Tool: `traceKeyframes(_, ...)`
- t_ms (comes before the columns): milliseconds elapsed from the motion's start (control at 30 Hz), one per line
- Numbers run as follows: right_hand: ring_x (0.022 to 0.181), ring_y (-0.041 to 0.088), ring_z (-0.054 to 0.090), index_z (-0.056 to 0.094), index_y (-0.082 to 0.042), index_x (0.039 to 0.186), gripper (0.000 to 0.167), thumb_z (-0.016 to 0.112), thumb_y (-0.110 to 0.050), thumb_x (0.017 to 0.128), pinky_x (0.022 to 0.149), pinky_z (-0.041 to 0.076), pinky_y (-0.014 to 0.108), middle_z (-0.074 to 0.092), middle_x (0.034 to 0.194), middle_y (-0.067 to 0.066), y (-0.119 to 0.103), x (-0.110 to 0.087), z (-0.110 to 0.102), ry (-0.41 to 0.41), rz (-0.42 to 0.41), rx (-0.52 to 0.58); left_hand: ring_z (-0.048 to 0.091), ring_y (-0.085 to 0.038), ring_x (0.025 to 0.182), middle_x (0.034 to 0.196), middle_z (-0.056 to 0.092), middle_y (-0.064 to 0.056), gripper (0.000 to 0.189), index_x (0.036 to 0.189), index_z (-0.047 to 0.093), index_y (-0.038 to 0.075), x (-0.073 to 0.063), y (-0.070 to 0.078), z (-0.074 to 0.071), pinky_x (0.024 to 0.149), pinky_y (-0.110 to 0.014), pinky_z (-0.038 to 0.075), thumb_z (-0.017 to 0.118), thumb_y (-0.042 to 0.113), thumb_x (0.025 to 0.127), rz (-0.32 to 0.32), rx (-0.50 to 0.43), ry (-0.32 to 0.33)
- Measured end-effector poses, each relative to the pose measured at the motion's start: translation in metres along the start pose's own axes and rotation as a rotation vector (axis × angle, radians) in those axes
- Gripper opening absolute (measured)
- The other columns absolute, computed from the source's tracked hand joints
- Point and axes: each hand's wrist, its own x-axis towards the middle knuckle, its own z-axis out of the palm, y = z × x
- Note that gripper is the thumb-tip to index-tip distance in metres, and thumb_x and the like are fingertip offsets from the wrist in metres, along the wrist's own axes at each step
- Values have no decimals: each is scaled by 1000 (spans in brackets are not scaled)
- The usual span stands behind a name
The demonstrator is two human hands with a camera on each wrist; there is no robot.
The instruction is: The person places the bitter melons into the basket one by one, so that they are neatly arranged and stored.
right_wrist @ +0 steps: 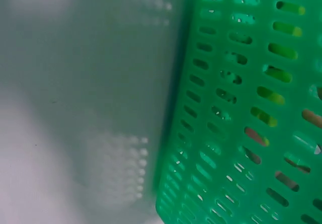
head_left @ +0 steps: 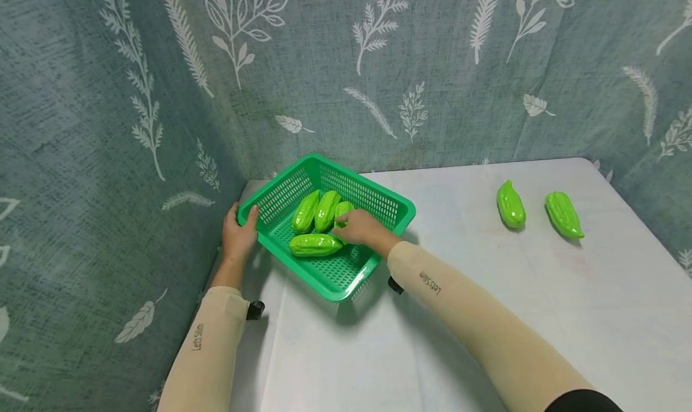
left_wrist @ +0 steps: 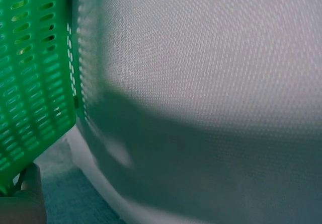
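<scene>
A green plastic basket (head_left: 324, 284) with slotted walls stands on the table, and several glossy, ridged green gourds lie in it. My left hand (head_left: 239, 238) grips the basket's left corner, thumb over the rim; in the left wrist view part of that hand (left_wrist: 24, 199) shows below the slotted wall. My right hand (head_left: 361, 227) reaches over the right side into the basket and holds a gourd (head_left: 343, 209), partly hidden by the fingers. Beside it lie two upright-pointing gourds (head_left: 306, 211) and a crosswise gourd (head_left: 315, 245). The right wrist view mostly shows the basket's outer wall (right_wrist: 231, 128).
Two more green gourds, one (head_left: 510, 205) and another (head_left: 564, 215), lie apart at the table's back right. A white cloth covers the table (head_left: 459, 364). Leaf-patterned green curtains (head_left: 324, 99) hang behind it and along the left side, close to my left arm.
</scene>
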Motion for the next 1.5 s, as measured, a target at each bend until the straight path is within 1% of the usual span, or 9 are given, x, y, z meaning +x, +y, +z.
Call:
traceKeyframes(400, 125, 30, 55, 60, -6, 136, 45, 70, -29, 98, 103, 46, 41, 61, 134, 13, 1, 5, 6, 71, -42, -22, 25, -37, 147, 160, 25, -21, 80, 162, 20, 9, -1, -1, -1, 118, -52, 21, 49, 54, 103, 5, -10, -4)
traceKeyframes(533, 107, 27, 61, 57, -6, 128, 46, 77, -28, 93, 90, 50, 39, 64, 119, 13, 1, 4, 6, 97, -14, -12, 25, -37, 147, 160, 26, -21, 81, 162, 20, 8, 0, -2, -1, 118, -52, 22, 49, 55, 103, 2, -17, -3)
traceKeyframes(633, 90, 24, 59, 54, -9, 122, 43, 79, -24, 91, 79, 50, 38, 63, 106, 10, 4, 3, 5, 107, 13, 16, 25, -37, 147, 160, 26, -21, 80, 162, 20, 8, 0, -1, 0, 118, -52, 22, 50, 53, 103, 3, -23, -2)
traceKeyframes(733, 83, 23, 55, 52, -10, 123, 41, 78, -21, 92, 73, 48, 36, 61, 100, 9, 4, 2, 3, 111, 24, 43, 26, -37, 147, 160, 26, -21, 78, 162, 20, 8, 0, 0, 1, 118, -51, 22, 50, 51, 104, 2, -28, 2)
traceKeyframes(867, 86, 24, 57, 49, -11, 129, 46, 76, -19, 93, 75, 48, 37, 62, 112, 13, 4, 2, 2, 140, 20, 80, 26, -37, 146, 160, 26, -21, 77, 162, 21, 9, 0, 0, 1, 118, -51, 22, 51, 50, 104, -5, -28, 7)
traceKeyframes(1000, 100, 28, 61, 46, -8, 136, 54, 76, -17, 92, 83, 51, 41, 60, 129, 18, 3, 3, 0, 190, -14, 146, 26, -38, 146, 160, 26, -21, 78, 162, 20, 10, -1, 1, 0, 118, -52, 23, 50, 52, 104, -8, -19, 7)
traceKeyframes(1100, 113, 30, 59, 45, -6, 141, 60, 76, -17, 91, 91, 50, 43, 57, 135, 18, 4, 5, -3, 225, -38, 222, 27, -38, 146, 160, 26, -21, 79, 162, 20, 10, -2, 1, -1, 117, -52, 23, 50, 53, 103, -6, -17, 4)
traceKeyframes(1300, 130, 33, 51, 45, -10, 148, 64, 75, -21, 93, 97, 49, 46, 49, 147, 17, 2, 3, -20, 274, -49, 362, 27, -37, 146, 160, 27, -21, 80, 162, 22, 10, -1, 0, 1, 118, -51, 23, 50, 54, 102, -6, -23, 11)
traceKeyframes(1500, 132, 31, 51, 45, -11, 151, 63, 72, -25, 96, 95, 51, 43, 50, 147, 17, 2, -2, -44, 374, -82, 426, 27, -38, 146, 159, 27, -22, 79, 161, 22, 8, 1, -2, 2, 118, -51, 22, 50, 54, 102, -3, -20, 21)
